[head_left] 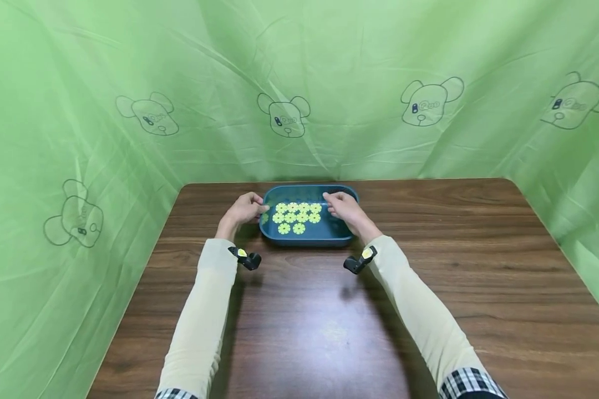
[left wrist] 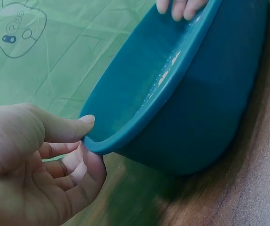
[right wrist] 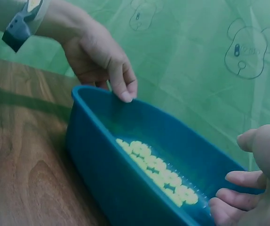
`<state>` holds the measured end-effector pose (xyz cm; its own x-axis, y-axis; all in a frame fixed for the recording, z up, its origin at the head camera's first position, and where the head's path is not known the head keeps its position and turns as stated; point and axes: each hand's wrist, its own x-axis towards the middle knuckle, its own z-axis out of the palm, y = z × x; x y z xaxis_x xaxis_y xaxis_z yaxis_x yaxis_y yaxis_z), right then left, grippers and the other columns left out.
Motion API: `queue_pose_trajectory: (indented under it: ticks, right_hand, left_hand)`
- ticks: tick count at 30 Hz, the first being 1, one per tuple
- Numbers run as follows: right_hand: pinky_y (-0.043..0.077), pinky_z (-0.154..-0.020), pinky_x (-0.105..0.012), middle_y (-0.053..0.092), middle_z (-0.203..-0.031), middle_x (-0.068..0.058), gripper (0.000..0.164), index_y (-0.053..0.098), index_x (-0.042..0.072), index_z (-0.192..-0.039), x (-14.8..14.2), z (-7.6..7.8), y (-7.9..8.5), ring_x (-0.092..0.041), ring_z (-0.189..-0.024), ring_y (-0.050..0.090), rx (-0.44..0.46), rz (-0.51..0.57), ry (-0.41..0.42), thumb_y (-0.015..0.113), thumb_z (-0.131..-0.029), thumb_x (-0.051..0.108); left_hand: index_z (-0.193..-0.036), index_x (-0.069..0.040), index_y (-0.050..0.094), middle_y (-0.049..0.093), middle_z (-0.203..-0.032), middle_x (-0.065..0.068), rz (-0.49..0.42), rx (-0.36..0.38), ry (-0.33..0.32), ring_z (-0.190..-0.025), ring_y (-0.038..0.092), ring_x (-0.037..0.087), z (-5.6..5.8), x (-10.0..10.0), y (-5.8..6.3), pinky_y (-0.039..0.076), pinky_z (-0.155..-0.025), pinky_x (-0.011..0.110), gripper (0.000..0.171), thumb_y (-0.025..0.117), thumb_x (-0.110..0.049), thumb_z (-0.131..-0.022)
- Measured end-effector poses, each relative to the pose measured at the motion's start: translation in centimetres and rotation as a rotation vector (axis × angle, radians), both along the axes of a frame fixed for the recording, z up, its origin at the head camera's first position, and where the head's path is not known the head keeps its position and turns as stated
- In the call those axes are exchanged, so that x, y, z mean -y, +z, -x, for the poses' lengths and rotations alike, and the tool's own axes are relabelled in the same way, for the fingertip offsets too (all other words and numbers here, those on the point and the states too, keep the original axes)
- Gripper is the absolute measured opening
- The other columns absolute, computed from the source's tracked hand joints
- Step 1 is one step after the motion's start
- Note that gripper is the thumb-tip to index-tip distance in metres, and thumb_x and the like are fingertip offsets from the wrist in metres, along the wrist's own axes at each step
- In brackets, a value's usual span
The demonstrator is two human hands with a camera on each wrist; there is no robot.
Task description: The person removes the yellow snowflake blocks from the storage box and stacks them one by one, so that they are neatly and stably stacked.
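A dark teal plastic basin (head_left: 309,243) stands on the wooden table. Pale yellow flower-shaped pieces (head_left: 299,217) lie flat in rows on its bottom, mostly toward the left and middle. At the basin's left end, my left hand (head_left: 244,209) pinches the rim, thumb on the inner side and fingers outside, as the left wrist view shows. My right hand (head_left: 348,210) hovers over the basin's right part. In the right wrist view its thumb and loosely bent fingers (right wrist: 241,197) are apart, with nothing visible between them. Part of the basin's right side is hidden behind that hand.
The brown wooden table (head_left: 454,249) extends to both sides and toward me. A green curtain (head_left: 349,111) printed with bear-like faces hangs behind and at the sides. Small black cameras (head_left: 360,260) are strapped to both wrists.
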<state>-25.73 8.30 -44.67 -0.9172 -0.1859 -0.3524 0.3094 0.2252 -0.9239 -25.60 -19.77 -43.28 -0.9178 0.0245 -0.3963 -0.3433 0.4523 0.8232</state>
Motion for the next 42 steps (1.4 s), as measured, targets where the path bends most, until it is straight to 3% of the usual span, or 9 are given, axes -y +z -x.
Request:
queue_pose_trajectory:
  ticks: [7,13,18,22,26,30,35,38,42]
  right_hand:
    - [0.045,-0.096,-0.038,0.051,-0.127,-0.010,0.050,0.053,0.007,-0.124,0.5,0.3,-0.7,-0.024,-0.112,0.050,0.013,-0.171,0.036,0.048,-0.097,0.049]
    - [0.043,-0.082,-0.035,0.055,-0.121,-0.009,0.044,0.057,0.009,-0.119,1.0,0.0,-0.9,-0.023,-0.099,0.050,-0.060,-0.357,0.067,0.050,-0.097,0.047]
    - [0.042,-0.072,-0.031,0.057,-0.114,-0.009,0.038,0.059,0.008,-0.111,1.4,0.1,-1.4,-0.022,-0.091,0.051,-0.115,-0.420,0.074,0.055,-0.095,0.042]
    - [0.038,-0.062,-0.029,0.057,-0.085,-0.003,0.030,0.060,0.010,-0.085,1.7,0.3,-1.7,-0.018,-0.070,0.048,-0.138,-0.466,0.079,0.059,-0.094,0.039]
    - [0.030,-0.053,-0.028,0.032,-0.056,0.001,0.046,0.045,0.014,-0.056,2.1,0.5,-1.8,-0.016,-0.051,0.030,-0.151,-0.517,0.095,0.063,-0.092,0.035]
    - [0.036,-0.065,-0.032,0.046,-0.077,-0.006,0.046,0.048,0.011,-0.055,2.6,0.3,-1.9,-0.022,-0.071,0.041,-0.185,-0.594,0.087,0.069,-0.088,0.033]
    - [0.043,-0.091,-0.044,0.046,-0.122,-0.019,0.032,0.062,0.006,-0.080,3.6,0.1,-2.0,-0.032,-0.110,0.044,-0.161,-0.759,0.089,0.072,-0.085,0.037]
    - [0.043,-0.093,-0.047,0.044,-0.123,-0.019,0.032,0.063,0.006,-0.084,3.9,0.1,-2.1,-0.034,-0.111,0.044,-0.138,-0.797,0.083,0.073,-0.084,0.037]
    - [0.046,-0.077,-0.039,0.057,-0.096,-0.010,0.028,0.060,0.011,-0.071,3.7,0.1,-1.8,-0.026,-0.087,0.051,-0.157,-0.748,0.071,0.073,-0.084,0.032]
  left_hand:
    - [-0.110,-0.002,0.044,0.047,-0.096,0.010,0.018,-0.004,-0.011,-0.079,0.053,0.021,0.2,-0.2,0.1,0.051,-0.088,0.046,0.023,0.059,-0.013,-0.095]
    - [-0.112,-0.002,0.044,0.047,-0.098,0.010,0.022,0.003,-0.016,-0.083,0.054,0.024,0.2,-0.3,0.2,0.051,-0.089,0.046,0.026,0.059,-0.014,-0.095]
    - [-0.113,-0.002,0.044,0.047,-0.098,0.010,0.030,0.003,-0.015,-0.084,0.054,0.024,0.1,-0.4,0.3,0.052,-0.086,0.042,0.026,0.059,-0.014,-0.096]
    - [-0.111,-0.002,0.044,0.047,-0.098,0.010,0.037,-0.007,-0.017,-0.083,0.054,0.023,0.2,-0.3,0.3,0.052,-0.086,0.043,0.024,0.058,-0.014,-0.096]
    - [-0.112,0.000,0.044,0.047,-0.100,0.011,0.027,-0.007,-0.022,-0.084,0.053,0.022,0.1,-0.3,0.4,0.049,-0.092,0.048,0.025,0.058,-0.013,-0.096]
    - [-0.113,0.000,0.043,0.046,-0.101,0.011,0.016,-0.004,-0.017,-0.084,0.052,0.021,0.0,-0.3,0.3,0.048,-0.095,0.050,0.026,0.058,-0.012,-0.096]
    - [-0.113,-0.001,0.044,0.047,-0.100,0.010,0.038,-0.009,-0.021,-0.083,0.052,0.020,0.0,-0.2,0.0,0.050,-0.090,0.046,0.025,0.057,-0.014,-0.096]
    - [-0.113,-0.001,0.045,0.047,-0.099,0.010,0.050,-0.010,-0.024,-0.083,0.053,0.020,0.0,-0.2,-0.1,0.052,-0.085,0.041,0.024,0.057,-0.014,-0.096]
    - [-0.110,-0.001,0.045,0.047,-0.100,0.010,0.054,-0.017,-0.017,-0.085,0.053,0.020,0.0,-0.2,-0.2,0.052,-0.085,0.039,0.022,0.058,-0.013,-0.096]
